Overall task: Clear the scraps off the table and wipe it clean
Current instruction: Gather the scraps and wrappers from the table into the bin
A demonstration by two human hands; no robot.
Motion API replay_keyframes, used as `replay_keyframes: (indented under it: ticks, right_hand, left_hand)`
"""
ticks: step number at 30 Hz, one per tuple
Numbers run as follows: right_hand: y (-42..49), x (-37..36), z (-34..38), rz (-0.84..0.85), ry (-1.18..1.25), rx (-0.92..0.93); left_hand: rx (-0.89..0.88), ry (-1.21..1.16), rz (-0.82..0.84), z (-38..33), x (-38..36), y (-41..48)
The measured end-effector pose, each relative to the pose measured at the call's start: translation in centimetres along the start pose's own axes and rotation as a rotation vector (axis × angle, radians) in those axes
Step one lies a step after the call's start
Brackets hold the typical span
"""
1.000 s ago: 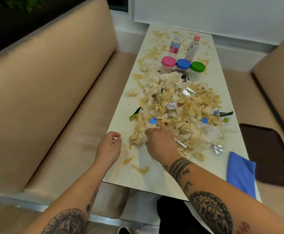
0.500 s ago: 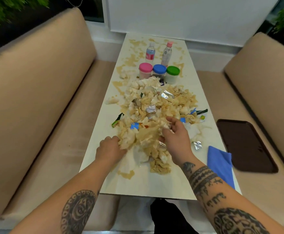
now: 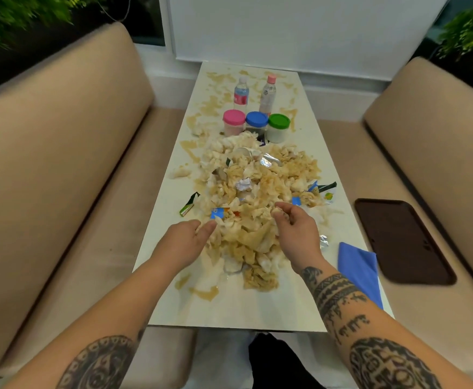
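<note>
A heap of crumpled, brown-stained paper scraps (image 3: 257,192) with bits of foil and coloured wrappers covers the middle of the long white table (image 3: 229,313). My left hand (image 3: 184,242) digs into the heap's near left side, its fingers curled on scraps. On the near right side, my right hand (image 3: 297,228) has curled fingers that pinch a small scrap at their tips. A folded blue cloth (image 3: 359,265) lies on the table's near right edge, just right of my right forearm. Brown spill stains (image 3: 206,293) mark the tabletop.
Behind the heap stand three jars with a pink lid (image 3: 234,117), a blue lid (image 3: 256,119) and a green lid (image 3: 279,120), then two bottles (image 3: 267,94). Beige benches flank the table. A dark brown tray (image 3: 404,242) lies on the right bench.
My left hand moved from the table's left edge into the heap. My right hand shifted from the heap's left to its right side. Scraps were pulled toward the near edge.
</note>
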State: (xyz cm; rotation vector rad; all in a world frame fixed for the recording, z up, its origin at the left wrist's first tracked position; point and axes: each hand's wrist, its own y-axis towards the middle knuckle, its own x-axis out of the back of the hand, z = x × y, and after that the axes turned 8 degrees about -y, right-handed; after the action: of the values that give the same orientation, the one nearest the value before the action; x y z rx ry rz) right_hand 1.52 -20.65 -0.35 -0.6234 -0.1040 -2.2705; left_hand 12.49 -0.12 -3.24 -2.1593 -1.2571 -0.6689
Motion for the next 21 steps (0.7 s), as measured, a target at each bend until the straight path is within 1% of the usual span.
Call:
replay_keyframes:
  ticks: [3,6,7,9,13,15,17,19,21]
  right_hand:
    - [0.5,0.1,0.8,-0.029,0.008,0.014]
    - [0.9,0.7,2.1,-0.098,0.099,0.062]
    - [1.1,1.0,2.6,-0.115,0.153,0.064]
    - [1.5,1.5,3.4,-0.104,0.273,0.008]
    - [1.9,2.6,4.3,-0.061,0.535,-0.208]
    - [1.8,3.0,4.5,-0.033,0.699,-0.258]
    - [1.6,3.2,4.7,-0.019,0.835,-0.310]
    - [1.3,3.0,4.7,-0.015,0.870,-0.351]
    - [1.2,2.5,4.6,0.017,0.838,-0.357]
  left_hand:
    - [0.059,-0.223,-0.062,-0.7,0.7,-0.3]
    - [0.118,-0.611,-0.080,-1.0,1.7,-0.3]
    - [0.125,-0.690,-0.077,-1.0,2.0,-0.3]
    - [0.124,-0.764,-0.074,-0.7,2.4,-0.4]
    - [0.172,-0.818,-0.129,-0.3,2.1,-0.6]
    - [0.216,-0.856,-0.159,-0.5,1.9,-0.5]
    - [0.223,-0.960,-0.153,-0.6,1.7,-0.2]
    - [0.218,-1.060,-0.155,-1.0,1.8,-0.3]
    - [0.194,-1.103,-0.181,-1.3,2.1,-0.3]
